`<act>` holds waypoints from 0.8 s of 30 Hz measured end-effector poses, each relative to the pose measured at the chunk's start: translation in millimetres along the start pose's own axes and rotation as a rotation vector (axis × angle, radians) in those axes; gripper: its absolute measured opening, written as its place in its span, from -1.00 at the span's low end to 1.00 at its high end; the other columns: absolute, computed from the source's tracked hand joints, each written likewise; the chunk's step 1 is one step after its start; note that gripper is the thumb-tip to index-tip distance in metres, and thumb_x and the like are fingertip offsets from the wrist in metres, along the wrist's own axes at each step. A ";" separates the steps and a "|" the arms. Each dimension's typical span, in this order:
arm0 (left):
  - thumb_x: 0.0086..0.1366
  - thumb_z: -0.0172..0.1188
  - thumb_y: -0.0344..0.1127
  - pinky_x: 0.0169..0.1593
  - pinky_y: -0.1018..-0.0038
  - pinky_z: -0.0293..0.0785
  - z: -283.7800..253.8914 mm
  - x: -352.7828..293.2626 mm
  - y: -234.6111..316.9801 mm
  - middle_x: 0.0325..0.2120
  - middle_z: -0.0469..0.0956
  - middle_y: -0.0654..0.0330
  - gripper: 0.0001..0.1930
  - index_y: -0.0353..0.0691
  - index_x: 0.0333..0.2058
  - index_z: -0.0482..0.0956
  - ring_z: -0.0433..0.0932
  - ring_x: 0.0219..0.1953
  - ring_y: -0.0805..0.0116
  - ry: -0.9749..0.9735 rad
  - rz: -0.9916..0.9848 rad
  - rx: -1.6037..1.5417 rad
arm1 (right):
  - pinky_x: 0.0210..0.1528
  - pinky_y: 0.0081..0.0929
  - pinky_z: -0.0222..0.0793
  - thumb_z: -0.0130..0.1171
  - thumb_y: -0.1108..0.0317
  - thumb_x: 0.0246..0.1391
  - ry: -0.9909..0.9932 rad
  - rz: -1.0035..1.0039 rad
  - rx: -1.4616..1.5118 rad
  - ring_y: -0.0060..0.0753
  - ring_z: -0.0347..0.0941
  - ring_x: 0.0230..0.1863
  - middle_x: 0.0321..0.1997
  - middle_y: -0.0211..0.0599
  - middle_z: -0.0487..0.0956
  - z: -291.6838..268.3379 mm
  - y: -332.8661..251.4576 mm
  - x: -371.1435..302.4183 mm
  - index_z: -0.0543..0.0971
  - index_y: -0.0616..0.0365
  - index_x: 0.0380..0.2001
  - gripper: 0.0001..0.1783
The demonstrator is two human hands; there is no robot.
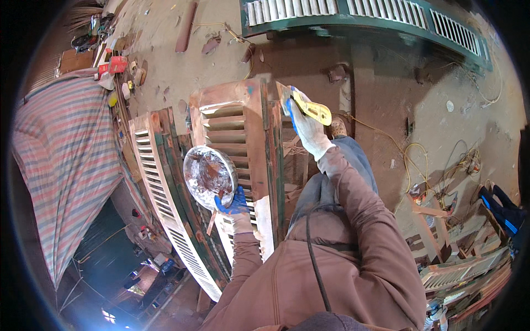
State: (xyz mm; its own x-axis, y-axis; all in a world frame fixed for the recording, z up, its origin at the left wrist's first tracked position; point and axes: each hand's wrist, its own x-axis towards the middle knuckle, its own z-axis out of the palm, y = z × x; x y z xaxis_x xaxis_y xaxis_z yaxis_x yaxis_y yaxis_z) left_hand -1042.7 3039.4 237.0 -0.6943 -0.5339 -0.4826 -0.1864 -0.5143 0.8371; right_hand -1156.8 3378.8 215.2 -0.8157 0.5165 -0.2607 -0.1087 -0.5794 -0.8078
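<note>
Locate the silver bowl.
In the head view, left of centre, the silver bowl is held at its lower right edge by the left hand, overlapping the brown louvred shutter.

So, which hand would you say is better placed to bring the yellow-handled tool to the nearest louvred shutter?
Probably the right hand: it holds the yellow-handled tool near the upper end of that louvred shutter, while the left hand is supporting the silvery bowl.

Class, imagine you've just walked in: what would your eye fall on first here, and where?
Probably the round, silvery, brown-smeared bowl in the blue-gloved left hand, left of centre, and the flat tool with a yellow plastic-looking handle in the gloved right hand, above centre. Next might come the red-and-blue striped cloth, draped at far left.
</note>
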 end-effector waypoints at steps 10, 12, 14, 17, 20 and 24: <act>0.16 0.21 0.10 0.22 0.06 0.42 -3.0 2.7 -2.9 0.16 0.40 -0.09 -0.32 -0.32 0.10 0.43 0.42 0.17 -0.04 -0.056 0.079 0.080 | 0.05 -0.35 0.50 0.24 0.43 0.12 -0.138 -0.524 -0.451 -0.15 0.60 0.03 0.00 -0.12 0.65 -6.2 44.3 9.1 0.60 0.14 0.00 -0.66; 0.15 0.21 0.09 0.22 0.06 0.42 27.7 -21.0 4.5 0.16 0.41 -0.11 -0.33 -0.30 0.10 0.44 0.43 0.16 -0.06 -0.067 0.003 0.089 | 0.06 -0.34 0.50 0.23 0.42 0.13 -0.183 -0.535 -0.528 -0.17 0.60 0.02 -0.01 -0.11 0.65 -16.1 40.5 2.7 0.60 0.14 -0.01 -0.67; 0.15 0.22 0.09 0.21 0.06 0.43 12.6 -13.3 6.5 0.15 0.43 -0.10 -0.34 -0.28 0.09 0.46 0.44 0.14 -0.07 -0.042 0.009 0.094 | 0.07 -0.36 0.49 0.21 0.38 0.15 -0.172 -0.332 -0.459 -0.20 0.60 0.03 -0.01 -0.12 0.65 -19.9 29.6 -11.3 0.60 0.13 -0.02 -0.69; 0.15 0.22 0.22 0.03 0.11 0.56 9.2 -10.4 11.8 0.01 0.53 -0.09 -0.33 -0.22 0.04 0.51 0.55 -0.01 -0.04 -0.036 -0.034 0.162 | -0.08 -0.41 0.51 0.23 0.38 0.16 0.069 -0.179 -0.310 -0.34 0.61 -0.14 -0.12 -0.28 0.66 -25.3 34.7 -10.2 0.61 0.10 -0.02 -0.70; 0.11 0.21 0.42 -0.12 0.14 0.63 7.1 -8.1 35.6 -0.23 0.59 0.04 -0.22 -0.17 0.04 0.51 0.62 -0.22 0.07 0.009 -0.224 0.367 | -0.22 -0.47 0.54 0.27 0.30 0.20 0.316 0.256 0.259 -0.53 0.59 -0.25 -0.16 -0.44 0.64 -34.5 25.4 0.6 0.58 0.20 -0.03 -0.68; 0.33 0.20 0.07 0.01 0.10 0.57 -50.7 -6.2 73.8 -0.04 0.54 0.10 -0.38 -0.14 0.23 0.36 0.54 -0.02 0.15 -0.438 -0.296 0.710 | -0.28 -0.46 0.63 0.23 0.10 0.25 0.317 0.279 0.377 -0.50 0.61 -0.28 -0.19 -0.37 0.65 -61.7 31.9 2.1 0.58 0.18 -0.03 -0.60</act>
State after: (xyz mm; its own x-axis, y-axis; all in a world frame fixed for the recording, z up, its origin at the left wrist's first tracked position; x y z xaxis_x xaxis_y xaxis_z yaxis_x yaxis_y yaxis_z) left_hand -1016.9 2970.8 288.7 -0.7261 -0.0650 -0.6845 -0.6870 0.0248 0.7263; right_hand -1126.9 3400.3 156.3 -0.6385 0.4416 -0.6303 -0.1563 -0.8764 -0.4556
